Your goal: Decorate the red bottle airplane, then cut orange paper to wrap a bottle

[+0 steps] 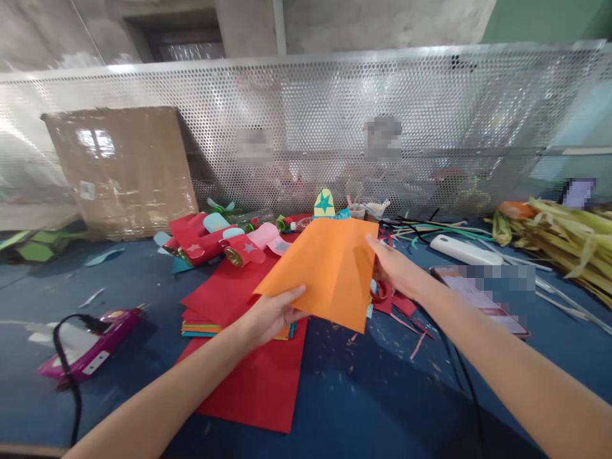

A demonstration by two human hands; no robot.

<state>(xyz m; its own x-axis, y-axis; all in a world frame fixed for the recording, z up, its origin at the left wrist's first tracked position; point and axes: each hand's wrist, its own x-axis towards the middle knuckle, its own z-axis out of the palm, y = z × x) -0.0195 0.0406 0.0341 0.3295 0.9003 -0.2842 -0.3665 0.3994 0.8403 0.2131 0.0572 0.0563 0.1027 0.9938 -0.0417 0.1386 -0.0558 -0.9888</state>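
An orange sheet of paper (329, 274), creased lengthwise, is held up over the table between both hands. My left hand (275, 315) pinches its lower left edge, thumb on top. At its upper right edge, my right hand (389, 261) grips the same sheet, with the fingers partly hidden. Beneath and to the left lies a stack of coloured paper with a red sheet (215, 287) on top. Another red sheet (253, 389) sticks out under the stack. Partly covered by the right hand are scissors with a red handle (379, 291).
Rolled red paper pieces with stars (243, 248) lie behind the stack. A purple power strip (102, 344) with plugs sits at left. To the right are a phone (478, 299), a white glue gun-like tool (466, 250) and dry husks (568, 242). A cardboard box (124, 172) leans against the perforated metal panel (325, 115).
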